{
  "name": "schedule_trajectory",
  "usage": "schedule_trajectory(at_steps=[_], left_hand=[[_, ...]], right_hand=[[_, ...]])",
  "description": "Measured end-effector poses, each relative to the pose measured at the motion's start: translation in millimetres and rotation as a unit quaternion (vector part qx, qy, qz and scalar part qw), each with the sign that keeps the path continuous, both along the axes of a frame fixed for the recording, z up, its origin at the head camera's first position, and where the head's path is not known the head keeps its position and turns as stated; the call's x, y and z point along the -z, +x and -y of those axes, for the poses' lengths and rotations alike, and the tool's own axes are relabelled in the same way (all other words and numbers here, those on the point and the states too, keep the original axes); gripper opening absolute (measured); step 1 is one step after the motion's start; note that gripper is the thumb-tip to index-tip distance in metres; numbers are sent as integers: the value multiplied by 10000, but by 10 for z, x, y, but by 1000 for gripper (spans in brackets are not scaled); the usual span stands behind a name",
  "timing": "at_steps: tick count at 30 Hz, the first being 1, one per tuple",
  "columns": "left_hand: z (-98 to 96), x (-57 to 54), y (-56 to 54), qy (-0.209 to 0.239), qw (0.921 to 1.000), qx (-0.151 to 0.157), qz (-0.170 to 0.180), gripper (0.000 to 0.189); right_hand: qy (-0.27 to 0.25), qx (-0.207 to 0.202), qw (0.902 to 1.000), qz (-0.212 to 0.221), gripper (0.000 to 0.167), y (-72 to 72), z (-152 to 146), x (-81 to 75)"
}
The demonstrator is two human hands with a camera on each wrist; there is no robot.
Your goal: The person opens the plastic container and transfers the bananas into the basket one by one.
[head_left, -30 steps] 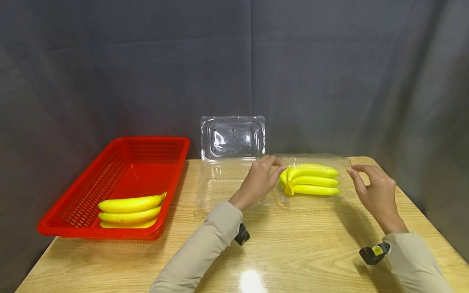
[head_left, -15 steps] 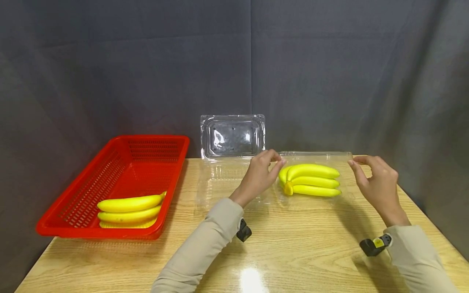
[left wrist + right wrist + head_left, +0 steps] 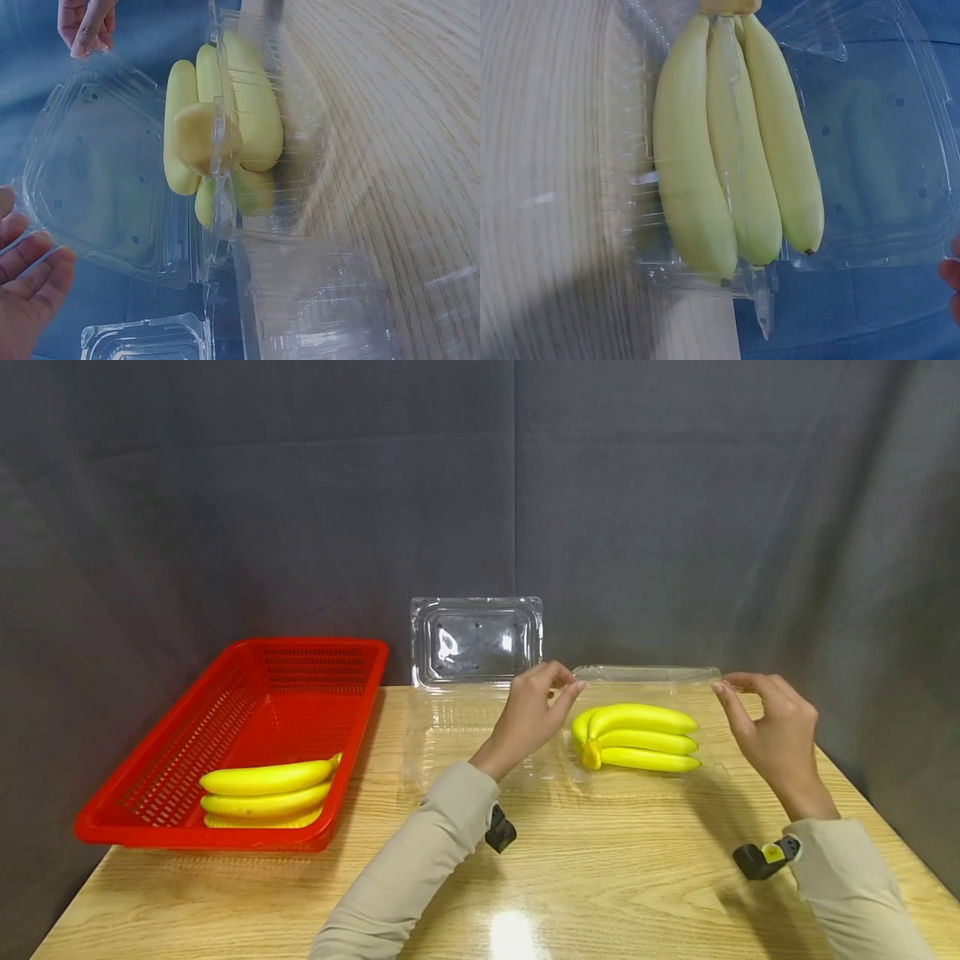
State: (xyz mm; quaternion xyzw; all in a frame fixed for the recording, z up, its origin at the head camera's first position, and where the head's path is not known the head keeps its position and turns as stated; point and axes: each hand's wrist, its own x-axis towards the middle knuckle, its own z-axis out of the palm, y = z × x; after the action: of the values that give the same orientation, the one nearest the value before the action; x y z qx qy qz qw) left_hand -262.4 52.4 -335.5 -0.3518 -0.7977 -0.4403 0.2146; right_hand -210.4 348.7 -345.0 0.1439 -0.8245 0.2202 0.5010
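While a red basket [image 3: 202, 837] holds bananas [image 3: 266, 778] at left, the left hand [image 3: 528, 714], fingertips together, pinches the left corner of a clear lid [image 3: 645, 674]; 1 banana bunch [image 3: 645, 739] lies nearer, in a tray [image 3: 637, 787]; the right hand [image 3: 780, 731] likewise pinches the right corner.

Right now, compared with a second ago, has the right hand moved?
Yes, slightly: judged against the basket, the right hand now sits higher up in the head view.

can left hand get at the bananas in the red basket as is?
Probably yes, but only after letting go: the left hand pinches a corner of the clear lid. The bananas lie uncovered in the open-topped red basket, on that side.
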Motion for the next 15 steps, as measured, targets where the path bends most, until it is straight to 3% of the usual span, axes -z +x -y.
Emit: schedule_trajectory(at_steps=[8, 15], left_hand=[[1, 2, -9, -57, 9998, -168, -46, 15], [-3, -8, -27, 13, 9993, -241, 294, 18]], right_hand=[[-157, 60, 9998, 118, 26, 14, -9, -7], [-574, 78, 9981, 232, 25, 24, -2, 14]])
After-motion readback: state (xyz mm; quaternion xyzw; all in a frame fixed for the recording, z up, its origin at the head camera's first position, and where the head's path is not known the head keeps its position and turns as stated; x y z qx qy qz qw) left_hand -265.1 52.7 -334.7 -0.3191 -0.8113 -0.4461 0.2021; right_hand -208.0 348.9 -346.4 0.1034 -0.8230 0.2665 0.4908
